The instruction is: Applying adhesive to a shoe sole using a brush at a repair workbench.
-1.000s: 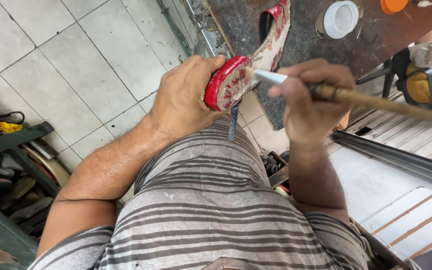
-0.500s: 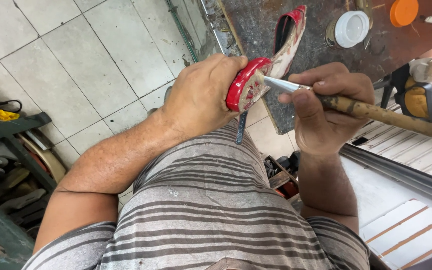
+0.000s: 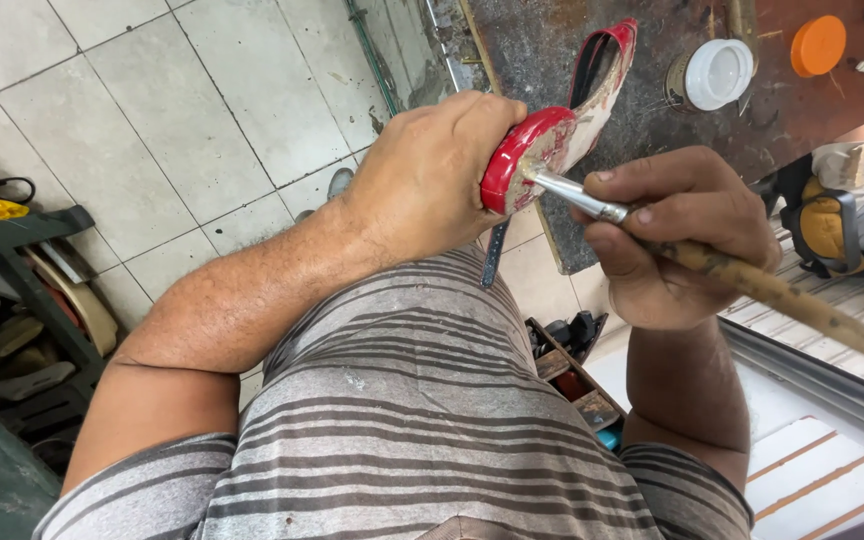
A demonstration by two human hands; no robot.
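My left hand (image 3: 430, 180) grips the heel end of a red shoe (image 3: 562, 125), holding it sole-up over the edge of a dark workbench (image 3: 552, 40). A dark strap hangs down from the shoe. My right hand (image 3: 677, 235) holds a long wooden-handled brush (image 3: 752, 285) with a metal ferrule; its tip touches the pale sole at the heel. Both forearms come up from my grey striped shirt at the bottom of the view.
On the bench stand a white-lidded tin (image 3: 717, 72) and an orange lid (image 3: 817, 45). The floor at the left is pale tile (image 3: 152, 120). A dark shelf with shoes (image 3: 12, 330) is at the far left. A small wooden box of bits (image 3: 572, 370) lies below the bench.
The view has shifted a little, so shoe and hands sit lower in frame. The brush tip stays at the heel sole and both grips are unchanged.
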